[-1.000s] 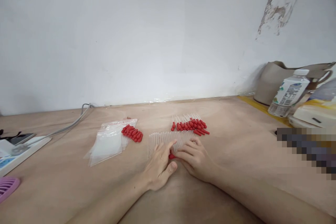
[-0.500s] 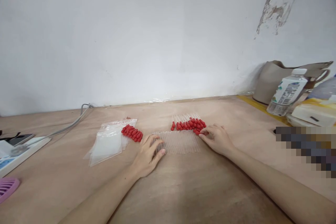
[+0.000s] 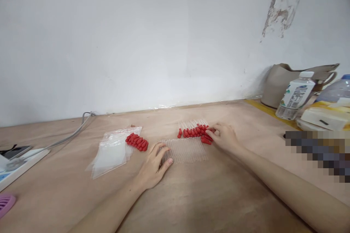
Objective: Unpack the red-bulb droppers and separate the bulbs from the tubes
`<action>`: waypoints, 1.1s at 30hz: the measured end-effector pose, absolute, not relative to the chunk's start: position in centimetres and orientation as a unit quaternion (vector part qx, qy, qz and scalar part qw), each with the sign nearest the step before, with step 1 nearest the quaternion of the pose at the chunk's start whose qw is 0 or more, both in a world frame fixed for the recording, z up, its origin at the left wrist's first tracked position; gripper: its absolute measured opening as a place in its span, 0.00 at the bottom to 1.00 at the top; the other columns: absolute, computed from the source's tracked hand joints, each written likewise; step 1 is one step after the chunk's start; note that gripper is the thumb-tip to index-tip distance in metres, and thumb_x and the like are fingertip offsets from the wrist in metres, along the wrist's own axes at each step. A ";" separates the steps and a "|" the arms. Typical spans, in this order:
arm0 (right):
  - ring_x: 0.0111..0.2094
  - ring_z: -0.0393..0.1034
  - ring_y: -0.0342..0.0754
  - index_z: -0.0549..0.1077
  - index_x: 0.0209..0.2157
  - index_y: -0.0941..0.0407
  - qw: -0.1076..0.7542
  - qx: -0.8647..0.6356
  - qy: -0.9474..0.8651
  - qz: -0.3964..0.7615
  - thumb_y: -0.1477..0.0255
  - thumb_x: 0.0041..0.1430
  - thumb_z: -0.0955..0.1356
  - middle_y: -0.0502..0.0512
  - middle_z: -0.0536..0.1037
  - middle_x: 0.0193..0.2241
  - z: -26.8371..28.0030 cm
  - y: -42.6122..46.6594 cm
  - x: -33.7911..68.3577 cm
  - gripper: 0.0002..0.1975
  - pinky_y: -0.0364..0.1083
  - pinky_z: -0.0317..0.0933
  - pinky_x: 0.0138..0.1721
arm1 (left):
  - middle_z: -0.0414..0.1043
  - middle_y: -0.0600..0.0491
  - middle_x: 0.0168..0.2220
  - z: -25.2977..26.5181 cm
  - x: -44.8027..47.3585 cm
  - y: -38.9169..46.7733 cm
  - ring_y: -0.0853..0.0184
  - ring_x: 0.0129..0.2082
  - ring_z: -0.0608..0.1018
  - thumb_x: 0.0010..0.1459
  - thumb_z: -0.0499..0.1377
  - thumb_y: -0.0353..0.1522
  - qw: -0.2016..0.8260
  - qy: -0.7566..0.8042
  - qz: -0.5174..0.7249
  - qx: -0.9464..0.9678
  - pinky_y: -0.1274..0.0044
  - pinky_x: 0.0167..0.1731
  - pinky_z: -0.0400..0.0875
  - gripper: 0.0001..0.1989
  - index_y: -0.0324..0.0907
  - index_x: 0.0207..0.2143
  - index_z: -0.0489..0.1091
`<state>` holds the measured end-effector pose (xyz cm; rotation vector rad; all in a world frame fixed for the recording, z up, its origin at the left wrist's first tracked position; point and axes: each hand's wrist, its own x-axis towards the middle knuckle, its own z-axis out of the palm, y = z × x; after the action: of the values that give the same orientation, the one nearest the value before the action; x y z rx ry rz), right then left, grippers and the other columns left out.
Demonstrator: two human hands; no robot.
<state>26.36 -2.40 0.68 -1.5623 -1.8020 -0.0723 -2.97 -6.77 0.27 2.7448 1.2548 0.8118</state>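
Note:
A row of clear glass tubes (image 3: 187, 151) lies side by side on the table in front of me. My left hand (image 3: 155, 162) rests at the row's left end, fingers apart, fingertips touching the outer tubes. Behind the row are red rubber bulbs (image 3: 191, 132), with more clear tubes (image 3: 188, 123) reaching back from them. At their right end my right hand (image 3: 224, 136) has thumb and forefinger brought together at a red bulb, partly hidden by the fingers. Just below those fingertips lie loose red bulbs (image 3: 206, 140). Another pile of red bulbs (image 3: 137, 142) sits left of my left hand.
Clear zip bags (image 3: 111, 154) lie under the left pile's edge. Further left are a power strip (image 3: 30, 167) with a grey cable (image 3: 72, 133), a phone (image 3: 16, 152) and a pink item (image 3: 6, 204). A bottle (image 3: 295, 96) and a beige bag (image 3: 276, 83) stand at right.
My right hand has shifted slightly up along the bulbs, leaving the loose bulbs at the lower right in plainer view. My left hand stays at the tubes. The view has moved a little.

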 end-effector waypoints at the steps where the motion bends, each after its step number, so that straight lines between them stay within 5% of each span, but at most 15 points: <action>1: 0.35 0.66 0.48 0.75 0.29 0.51 0.352 -0.614 -0.706 -0.026 0.67 0.52 0.64 0.51 0.74 0.29 1.0 -1.8 26.3 0.09 0.47 0.51 0.37 | 0.59 0.48 0.48 0.3 -3.0 -6.8 0.61 0.52 0.60 0.59 0.48 0.35 0.008 0.402 0.260 0.878 0.64 0.50 0.60 0.13 0.43 0.46 0.61; 6: 0.39 0.64 0.50 0.76 0.31 0.49 0.299 -0.649 -0.700 -0.007 0.63 0.53 0.63 0.53 0.73 0.36 1.6 0.8 25.8 0.11 0.48 0.50 0.37 | 0.60 0.47 0.51 0.1 -3.1 -6.9 0.60 0.55 0.59 0.60 0.48 0.37 0.003 0.420 0.253 0.872 0.65 0.52 0.59 0.15 0.43 0.48 0.61; 11: 0.40 0.63 0.51 0.76 0.28 0.49 0.300 -0.648 -0.700 0.000 0.63 0.52 0.63 0.53 0.73 0.35 1.0 1.7 25.4 0.11 0.48 0.50 0.37 | 0.47 0.50 0.60 -0.2 -3.1 -6.7 0.59 0.60 0.50 0.60 0.46 0.40 0.018 0.447 0.197 0.873 0.63 0.56 0.52 0.23 0.46 0.57 0.52; 23: 0.34 0.67 0.51 0.75 0.31 0.57 0.418 -0.654 -0.631 0.008 0.64 0.56 0.58 0.58 0.75 0.31 0.5 2.2 24.7 0.17 0.48 0.56 0.33 | 0.51 0.45 0.59 -0.2 -3.1 -6.4 0.59 0.59 0.53 0.60 0.46 0.39 0.001 0.427 0.182 0.886 0.58 0.54 0.52 0.22 0.43 0.56 0.55; 33: 0.38 0.65 0.48 0.72 0.33 0.54 0.474 -0.403 -0.783 -0.015 0.72 0.56 0.62 0.55 0.73 0.33 0.1 -5.2 23.5 0.08 0.49 0.56 0.40 | 0.44 0.46 0.61 -0.1 -2.4 -6.8 0.60 0.61 0.46 0.59 0.49 0.34 -0.107 0.377 0.274 0.878 0.62 0.56 0.50 0.29 0.41 0.60 0.41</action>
<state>23.48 -5.17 0.13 -0.9854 -1.9143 -0.0360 -2.42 -6.78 -0.10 2.9635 1.2730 0.9248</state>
